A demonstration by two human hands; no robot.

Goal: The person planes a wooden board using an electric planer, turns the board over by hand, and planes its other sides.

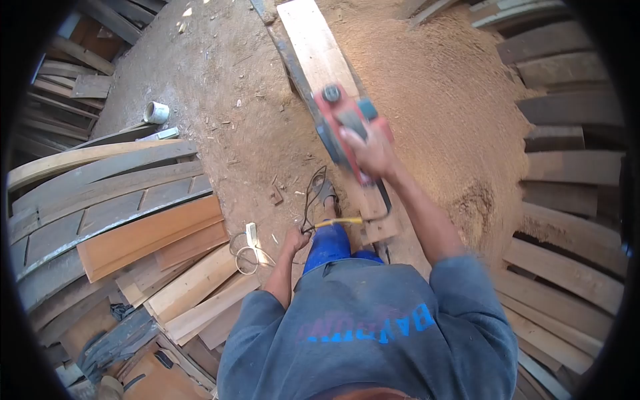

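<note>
My right hand (375, 152) is wrapped round the handle of a red electric planer (332, 107), slightly blurred. The planer rests on a long pale wooden board (310, 40), which runs away from my body along a narrow bench (293, 70). Down by my left leg, my left hand (296, 240) is closed round the planer's power cord (341, 221), dark with a yellow section. From there the cord passes in front of my legs and up to the planer's rear. Loose dark loops of it hang near my foot.
Sawdust and shavings (427, 100) cover the floor right of the bench. Stacked planks (567, 167) line the right side. More boards and door panels (153, 233) lie on the left, with a white bucket (157, 113) beyond them and a pale cord loop (247, 260) nearby.
</note>
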